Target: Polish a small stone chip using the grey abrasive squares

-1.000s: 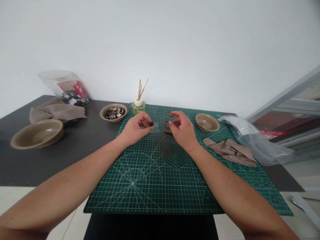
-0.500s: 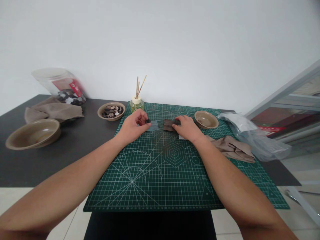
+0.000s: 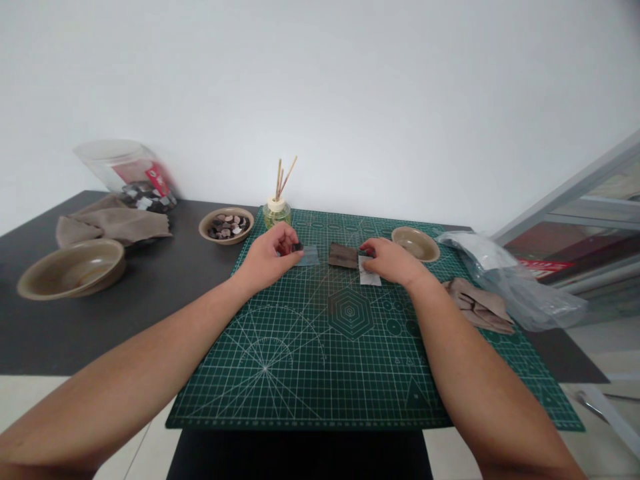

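My left hand [image 3: 274,259] pinches a small dark piece [image 3: 297,247] between thumb and fingers. Beside its thumb, a thin bluish translucent sheet [image 3: 310,255] lies on the green cutting mat [image 3: 300,393]. A flat dark brown rectangular piece [image 3: 343,255] rests on the mat between my hands. My right hand [image 3: 393,260] hovers just right of it, thumb and fingers apart, with nothing visible between them. The thumb partly covers a small whitish rectangular piece [image 3: 370,273]; whether it touches that piece is unclear.
A bowl of small dark and pale pieces [image 3: 226,225] and a reed diffuser [image 3: 277,210] stand behind my left hand. Farther left are a larger bowl [image 3: 73,269], brown cloth [image 3: 115,223] and clear jar [image 3: 127,177]. At right: another bowl [image 3: 415,244], folded cloth [image 3: 480,305], plastic bag [image 3: 520,287].
My right hand has moved right, off the dark brown piece, uncovering more of the whitish piece. My left hand keeps its pinch in nearly the same place. The whole view has shifted slightly.
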`<state>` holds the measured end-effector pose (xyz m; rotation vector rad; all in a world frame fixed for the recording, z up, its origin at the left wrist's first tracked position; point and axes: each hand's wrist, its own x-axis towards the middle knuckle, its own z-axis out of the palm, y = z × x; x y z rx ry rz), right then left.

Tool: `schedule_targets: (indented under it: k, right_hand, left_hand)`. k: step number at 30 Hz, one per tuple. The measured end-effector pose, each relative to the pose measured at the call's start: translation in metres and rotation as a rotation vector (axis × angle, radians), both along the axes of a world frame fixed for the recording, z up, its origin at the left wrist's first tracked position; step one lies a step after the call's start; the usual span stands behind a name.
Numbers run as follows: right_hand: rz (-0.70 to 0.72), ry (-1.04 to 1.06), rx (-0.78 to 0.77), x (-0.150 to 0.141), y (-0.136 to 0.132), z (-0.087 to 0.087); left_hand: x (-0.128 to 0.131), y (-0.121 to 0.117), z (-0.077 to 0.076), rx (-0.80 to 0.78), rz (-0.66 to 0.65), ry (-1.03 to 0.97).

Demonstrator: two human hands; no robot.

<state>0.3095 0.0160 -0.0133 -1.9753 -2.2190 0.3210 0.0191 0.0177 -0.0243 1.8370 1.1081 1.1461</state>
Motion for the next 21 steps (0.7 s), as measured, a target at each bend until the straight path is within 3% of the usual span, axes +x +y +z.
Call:
schedule_targets:
  k: [10,15,18,21]
  right_hand:
    - [-0.016,-0.042,0.032,-0.002,-0.003,0.002]
    - [0.027,-0.037,0.008,-0.004,-0.010,0.011]
    - [0.091,0.025,-0.043,0.005,-0.013,0.021]
    - [0.181,0.261,-0.135,0.015,-0.015,0.030]
  left_hand:
    - [0.001,0.000,0.001,-0.012,-0.011,-0.048]
    - [0.001,-0.001,0.002,-0.032,-0.072,-0.081]
    - [0.001,-0.001,0.002,-0.009,-0.097,-0.086]
    - [0.001,-0.002,0.001,0.021,-0.108,-0.067]
